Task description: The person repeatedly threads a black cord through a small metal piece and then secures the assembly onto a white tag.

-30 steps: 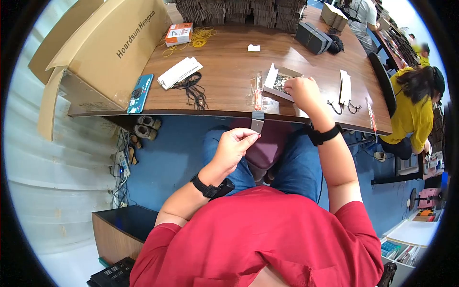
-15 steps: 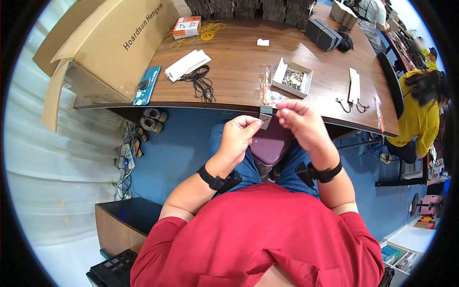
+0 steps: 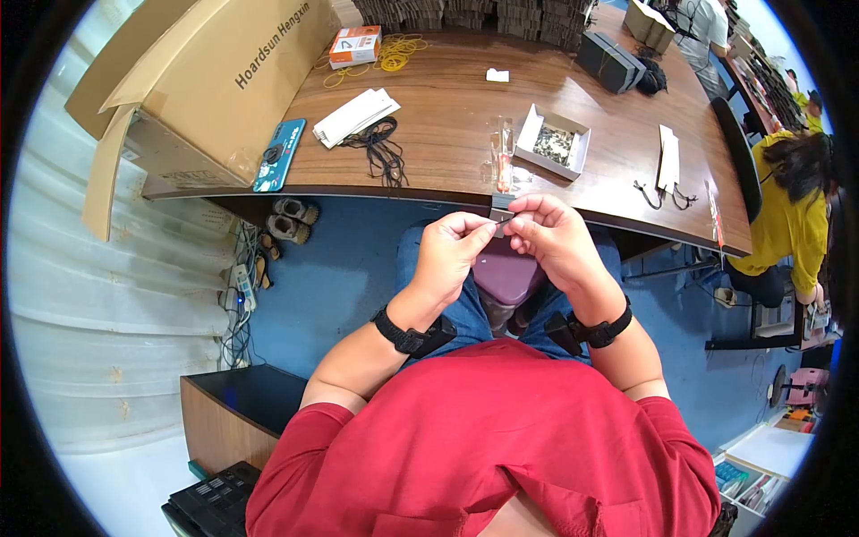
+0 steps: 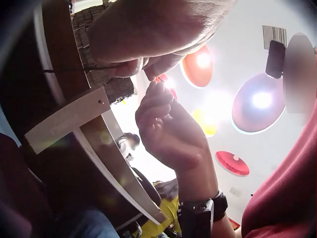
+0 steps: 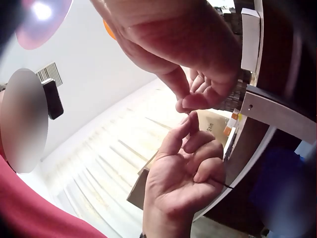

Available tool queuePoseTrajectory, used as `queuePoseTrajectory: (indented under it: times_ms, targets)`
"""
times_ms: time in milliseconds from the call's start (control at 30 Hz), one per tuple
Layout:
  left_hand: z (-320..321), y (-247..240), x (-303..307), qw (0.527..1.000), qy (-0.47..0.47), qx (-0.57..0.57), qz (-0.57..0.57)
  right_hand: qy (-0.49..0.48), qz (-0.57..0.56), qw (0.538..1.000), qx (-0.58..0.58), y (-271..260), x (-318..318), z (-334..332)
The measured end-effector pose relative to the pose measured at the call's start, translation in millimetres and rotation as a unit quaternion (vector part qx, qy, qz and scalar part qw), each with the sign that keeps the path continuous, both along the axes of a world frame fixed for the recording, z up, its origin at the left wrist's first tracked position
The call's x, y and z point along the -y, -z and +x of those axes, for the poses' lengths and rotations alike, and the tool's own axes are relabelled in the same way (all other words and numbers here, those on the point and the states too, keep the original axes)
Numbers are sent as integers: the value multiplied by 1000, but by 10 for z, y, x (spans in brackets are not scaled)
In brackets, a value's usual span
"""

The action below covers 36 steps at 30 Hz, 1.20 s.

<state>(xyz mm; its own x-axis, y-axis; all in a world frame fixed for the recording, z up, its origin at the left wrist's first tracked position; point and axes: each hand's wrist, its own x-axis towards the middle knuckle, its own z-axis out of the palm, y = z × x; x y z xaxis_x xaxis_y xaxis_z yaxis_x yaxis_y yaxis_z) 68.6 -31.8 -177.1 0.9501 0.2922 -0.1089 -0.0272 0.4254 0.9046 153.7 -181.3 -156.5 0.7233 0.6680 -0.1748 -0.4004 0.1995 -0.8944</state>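
My left hand (image 3: 447, 255) pinches a thin black cord (image 4: 74, 69) between thumb and forefinger, its loose end trailing past the hand in the left wrist view. Facing it, my right hand (image 3: 562, 240) has thumb and forefinger pinched together at the cord's tip; the small piece between them is mostly hidden. Both sets of fingertips meet just off the table's front edge. Close by, a pale strip with a small hole (image 4: 67, 121) juts from that edge. Beyond the right hand stands a white open box (image 3: 528, 130) holding many small metal pieces.
On the table (image 3: 429, 107) lie white strips (image 3: 358, 116) with black cords (image 3: 385, 152), a blue packet (image 3: 279, 157) and a clear packet (image 3: 503, 161). A large cardboard box (image 3: 224, 107) stands left. More white strips (image 3: 667, 161) lie right. A person in yellow (image 3: 787, 206) sits further right.
My right hand has come from the box of small pieces back to the left hand, and the fingertips now meet. The left hand keeps its pinch and has shifted only slightly.
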Motion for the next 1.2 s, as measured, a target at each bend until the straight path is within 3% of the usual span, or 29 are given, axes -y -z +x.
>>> queuePoseTrajectory:
  times_ms: [500, 600, 633, 700, 800, 833, 933, 1000, 1067, 1133, 1200]
  targets:
    - [-10, 14, -41, 997, 67, 14, -33, -13, 48, 996, -75, 71, -93, -94]
    - [-12, -6, -27, 999, 46, 28, -7, -28, -1, 1000, -1, 13, -74, -125]
    - [-9, 5, -32, 999, 45, 27, -1, 7, -54, 990, 128, -6, -80, -149]
    - [-6, 38, -47, 999, 43, 25, 11, 75, -155, 911, 374, -30, -107, -204]
    - [13, 34, -27, 998, 26, 38, 53, 115, -150, 899, 395, -35, -109, -187]
    - [20, 13, -43, 999, 35, 24, 22, 108, -84, 949, 284, 41, -108, -188]
    - [18, -98, -135, 994, 60, 4, -88, 98, 1, 992, 77, 152, -69, -119]
    - [14, -187, -170, 980, 83, 17, -180, 4, -27, 994, 102, 126, -116, -264]
    - [6, -263, -193, 974, 96, 16, -206, -163, -68, 979, 105, 276, -115, -338]
    - [31, -289, -265, 967, 105, 23, -232, -206, -83, 974, 40, 327, -140, -361]
    - [26, -373, -354, 975, 55, 19, -216, -198, -77, 977, -33, 297, -103, -354]
